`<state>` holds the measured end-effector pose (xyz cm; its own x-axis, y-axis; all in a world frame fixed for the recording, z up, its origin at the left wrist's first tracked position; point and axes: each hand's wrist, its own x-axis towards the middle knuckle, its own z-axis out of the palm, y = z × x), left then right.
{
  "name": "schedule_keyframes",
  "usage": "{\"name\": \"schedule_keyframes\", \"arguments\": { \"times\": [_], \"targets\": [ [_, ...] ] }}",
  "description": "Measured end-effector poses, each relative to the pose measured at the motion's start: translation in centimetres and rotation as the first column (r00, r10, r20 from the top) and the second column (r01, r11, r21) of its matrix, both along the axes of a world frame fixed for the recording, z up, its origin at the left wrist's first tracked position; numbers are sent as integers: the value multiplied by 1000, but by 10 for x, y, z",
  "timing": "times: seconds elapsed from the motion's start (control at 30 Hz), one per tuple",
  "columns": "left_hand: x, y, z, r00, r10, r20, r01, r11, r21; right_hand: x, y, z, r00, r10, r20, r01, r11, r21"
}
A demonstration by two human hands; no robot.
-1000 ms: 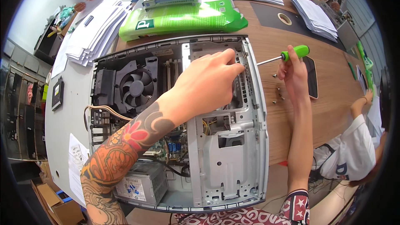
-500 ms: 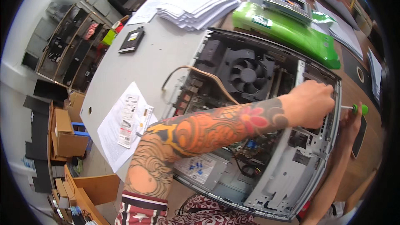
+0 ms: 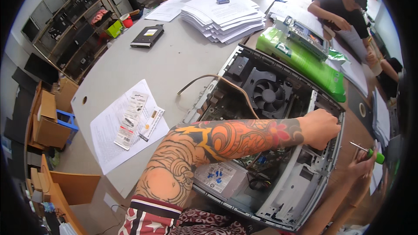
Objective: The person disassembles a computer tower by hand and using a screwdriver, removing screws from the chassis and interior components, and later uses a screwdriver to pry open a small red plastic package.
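Observation:
An opened desktop computer case (image 3: 285,187) lies on its side in front of me, its fan (image 3: 267,95), cables and metal drive frame exposed. My tattooed left forearm crosses over it. My left hand (image 3: 321,129) is closed in a fist at the case's right-hand edge, over the drive bay; what its fingers grip is hidden. Right of the case, my right hand (image 3: 363,166) is closed around a screwdriver (image 3: 375,156) with a green handle. The metal shaft points left toward the case, apart from it. Another forearm (image 3: 352,206) shows beside my right one; whose it is, I cannot tell.
Left of the case are printed paper (image 3: 104,139), a blister pack (image 3: 130,122) and a black optical drive (image 3: 148,36). A paper stack (image 3: 222,17) and a green package (image 3: 300,63) carrying a metal drive unit (image 3: 305,39) stand behind. Two people handle papers across the table.
The screwdriver has drawn back from the case's edge, and its tip now hangs free. My left hand remains at the drive bay. The view has shifted, bringing more of the people into sight.

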<state>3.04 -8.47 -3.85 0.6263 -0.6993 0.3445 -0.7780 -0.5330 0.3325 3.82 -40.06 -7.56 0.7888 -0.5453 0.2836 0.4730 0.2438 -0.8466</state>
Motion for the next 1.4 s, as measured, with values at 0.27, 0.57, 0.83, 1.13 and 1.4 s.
{"name": "schedule_keyframes", "arguments": {
  "times": [0.27,0.57,0.83,1.13,1.4],
  "targets": [
    [-9,20,18,996,-80,25,84,963,-257,16,62,77,994,-69,86,85,975,-204],
    [-22,154,28,923,215,318,-202,977,-75,26,278,90,897,413,158,-191,684,-704],
    [-4,182,37,922,362,-137,-387,864,-322,15,273,71,902,407,145,-207,701,-682],
    [-8,161,38,941,310,-131,-329,931,-159,6,280,56,750,603,272,-79,490,-868],
    [-12,165,40,928,337,-159,-366,902,-230,7,274,57,747,656,107,-53,220,-974]
  ]
}}
